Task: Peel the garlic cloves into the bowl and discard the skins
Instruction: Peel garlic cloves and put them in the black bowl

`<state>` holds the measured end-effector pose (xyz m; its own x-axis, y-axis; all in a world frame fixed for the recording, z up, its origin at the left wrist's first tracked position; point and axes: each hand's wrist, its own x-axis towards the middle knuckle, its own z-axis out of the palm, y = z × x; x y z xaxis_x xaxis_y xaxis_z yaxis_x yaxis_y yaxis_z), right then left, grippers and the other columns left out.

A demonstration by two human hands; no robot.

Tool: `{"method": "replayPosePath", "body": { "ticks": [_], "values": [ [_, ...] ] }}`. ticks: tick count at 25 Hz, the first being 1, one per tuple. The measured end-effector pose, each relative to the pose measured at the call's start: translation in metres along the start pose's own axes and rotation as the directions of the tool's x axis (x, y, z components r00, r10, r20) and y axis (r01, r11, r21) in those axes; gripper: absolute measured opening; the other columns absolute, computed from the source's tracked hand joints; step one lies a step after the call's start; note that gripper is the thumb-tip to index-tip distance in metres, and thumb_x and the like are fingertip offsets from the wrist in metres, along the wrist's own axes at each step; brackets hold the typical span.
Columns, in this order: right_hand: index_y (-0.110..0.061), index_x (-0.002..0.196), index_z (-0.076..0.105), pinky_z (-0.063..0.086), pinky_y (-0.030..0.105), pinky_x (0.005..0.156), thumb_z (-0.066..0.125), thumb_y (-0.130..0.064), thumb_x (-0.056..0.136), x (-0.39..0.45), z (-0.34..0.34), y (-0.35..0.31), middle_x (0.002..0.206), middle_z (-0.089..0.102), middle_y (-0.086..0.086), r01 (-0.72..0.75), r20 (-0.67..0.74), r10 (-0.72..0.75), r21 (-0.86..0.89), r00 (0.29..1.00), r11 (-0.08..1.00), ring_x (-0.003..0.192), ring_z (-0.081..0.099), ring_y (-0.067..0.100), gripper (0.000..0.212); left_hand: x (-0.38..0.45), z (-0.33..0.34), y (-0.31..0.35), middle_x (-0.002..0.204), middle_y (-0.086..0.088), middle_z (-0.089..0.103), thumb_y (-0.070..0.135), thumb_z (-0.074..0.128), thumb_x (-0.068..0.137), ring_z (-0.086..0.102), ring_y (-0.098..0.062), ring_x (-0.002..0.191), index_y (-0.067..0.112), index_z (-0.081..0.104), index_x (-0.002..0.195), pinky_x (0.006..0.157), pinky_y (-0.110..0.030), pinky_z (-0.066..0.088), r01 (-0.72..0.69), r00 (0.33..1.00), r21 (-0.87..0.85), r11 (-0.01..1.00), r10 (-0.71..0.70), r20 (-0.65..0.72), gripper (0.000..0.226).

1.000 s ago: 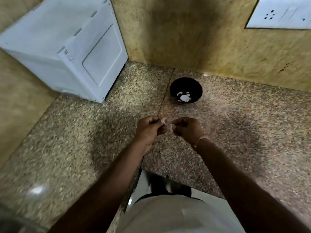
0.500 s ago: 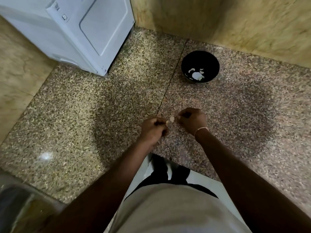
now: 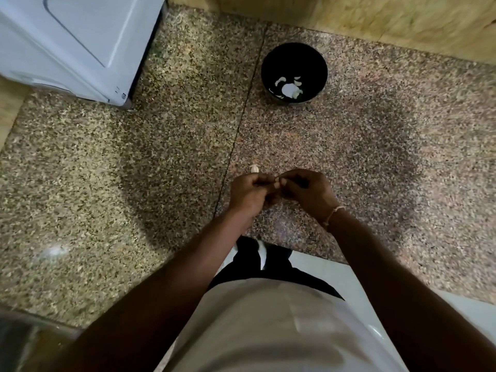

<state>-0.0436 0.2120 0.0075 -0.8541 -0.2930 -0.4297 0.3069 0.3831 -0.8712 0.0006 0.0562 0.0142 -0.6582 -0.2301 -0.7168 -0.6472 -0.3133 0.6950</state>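
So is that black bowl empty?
No. The black bowl stands upright on the counter with several white garlic pieces at its bottom.

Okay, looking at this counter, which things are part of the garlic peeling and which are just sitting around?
Part of the job:
- round black bowl with pale peeled pieces inside
- small pale garlic clove lying on the speckled granite counter
- left hand and right hand, fingertips together pinching something small

Just lying about:
- white box-shaped appliance in the corner
- thin wrist band
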Motion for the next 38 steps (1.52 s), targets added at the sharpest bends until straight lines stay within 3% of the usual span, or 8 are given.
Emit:
{"method": "replayPosePath", "body": {
  "ticks": [3, 7, 12, 17, 26, 30, 35, 38],
  "values": [
    [-0.020, 0.097, 0.078, 0.063, 0.054, 0.085, 0.073, -0.008, 0.094, 0.005, -0.007, 0.001, 0.091, 0.078, 0.013, -0.054, 0.042, 0.050, 0.103, 0.998, 0.993, 0.086, 0.077, 0.029, 0.013, 0.008, 0.001, 0.003, 0.083, -0.018, 0.073, -0.002, 0.077, 0.090, 0.066, -0.025, 0.060, 0.007, 0.074, 0.086, 0.058, -0.030, 0.060, -0.034, 0.999, 0.056, 0.998, 0.034, -0.005, 0.010],
    [-0.017, 0.096, 0.079, 0.063, 0.043, 0.073, 0.081, -0.009, 0.088, 0.010, -0.010, 0.000, 0.082, 0.079, 0.006, 0.010, -0.002, -0.010, 0.023, 1.000, 1.000, 0.076, 0.076, 0.023, 0.011, 0.016, 0.002, 0.003, 0.083, -0.016, 0.077, 0.001, 0.069, 0.097, 0.071, -0.024, 0.062, 0.003, 0.076, 0.094, 0.059, -0.032, 0.062, -0.060, 0.998, 0.106, 0.993, 0.056, 0.043, 0.008],
    [-0.022, 0.100, 0.080, 0.062, 0.026, 0.078, 0.081, -0.015, 0.085, 0.016, -0.013, -0.004, 0.089, 0.077, -0.010, 0.086, -0.164, -0.147, -0.331, 0.975, 0.940, 0.081, 0.073, 0.005, 0.017, 0.023, 0.002, 0.003, 0.079, -0.015, 0.077, 0.004, 0.070, 0.097, 0.074, -0.028, 0.064, 0.005, 0.071, 0.095, 0.063, -0.041, 0.064, -0.052, 0.999, 0.117, 0.992, 0.053, -0.005, 0.003],
    [-0.017, 0.099, 0.081, 0.053, 0.023, 0.072, 0.072, -0.010, 0.086, 0.013, -0.006, -0.003, 0.097, 0.078, 0.004, 0.223, -0.117, -0.373, -0.626, 0.921, 0.747, 0.081, 0.072, 0.020, 0.017, 0.031, 0.012, -0.003, 0.073, -0.015, 0.076, 0.001, 0.073, 0.089, 0.074, -0.035, 0.056, 0.008, 0.069, 0.085, 0.056, -0.057, 0.064, -0.016, 0.988, 0.269, 0.963, 0.057, -0.143, 0.009],
    [-0.020, 0.094, 0.082, 0.038, 0.005, 0.067, 0.078, -0.014, 0.083, 0.021, -0.007, 0.000, 0.091, 0.079, -0.001, 0.131, -0.171, -0.263, -0.544, 0.950, 0.829, 0.076, 0.065, 0.006, 0.013, 0.041, 0.020, -0.009, 0.063, -0.008, 0.074, 0.002, 0.078, 0.084, 0.072, -0.030, 0.048, 0.013, 0.074, 0.074, 0.050, -0.057, 0.062, 0.009, 0.972, 0.351, 0.936, 0.075, -0.223, 0.016],
    [-0.019, 0.094, 0.082, 0.049, 0.017, 0.073, 0.077, -0.016, 0.084, 0.023, -0.007, 0.001, 0.091, 0.079, 0.000, 0.135, -0.156, -0.255, -0.536, 0.954, 0.833, 0.079, 0.072, 0.013, 0.012, 0.044, 0.021, -0.008, 0.062, -0.008, 0.074, 0.005, 0.073, 0.085, 0.073, -0.031, 0.051, 0.015, 0.074, 0.075, 0.054, -0.056, 0.063, 0.024, 0.974, 0.386, 0.922, 0.064, -0.215, 0.015],
    [-0.022, 0.093, 0.081, 0.047, 0.016, 0.070, 0.076, -0.019, 0.084, 0.024, -0.006, 0.003, 0.090, 0.079, -0.003, 0.115, -0.171, -0.238, -0.525, 0.956, 0.843, 0.077, 0.068, 0.008, 0.011, 0.045, 0.022, -0.005, 0.062, -0.009, 0.074, 0.006, 0.068, 0.089, 0.072, -0.029, 0.051, 0.013, 0.075, 0.076, 0.054, -0.053, 0.064, 0.072, 0.972, 0.336, 0.939, 0.010, -0.236, 0.016],
    [-0.020, 0.093, 0.081, 0.052, 0.020, 0.071, 0.076, -0.020, 0.085, 0.023, -0.007, 0.004, 0.091, 0.078, -0.003, 0.106, -0.173, -0.223, -0.513, 0.959, 0.852, 0.079, 0.070, 0.011, 0.010, 0.046, 0.022, -0.003, 0.064, -0.008, 0.075, 0.009, 0.073, 0.090, 0.074, -0.025, 0.053, 0.012, 0.076, 0.082, 0.051, -0.041, 0.062, 0.105, 0.971, 0.274, 0.956, -0.039, -0.236, 0.010]
  ]
}}
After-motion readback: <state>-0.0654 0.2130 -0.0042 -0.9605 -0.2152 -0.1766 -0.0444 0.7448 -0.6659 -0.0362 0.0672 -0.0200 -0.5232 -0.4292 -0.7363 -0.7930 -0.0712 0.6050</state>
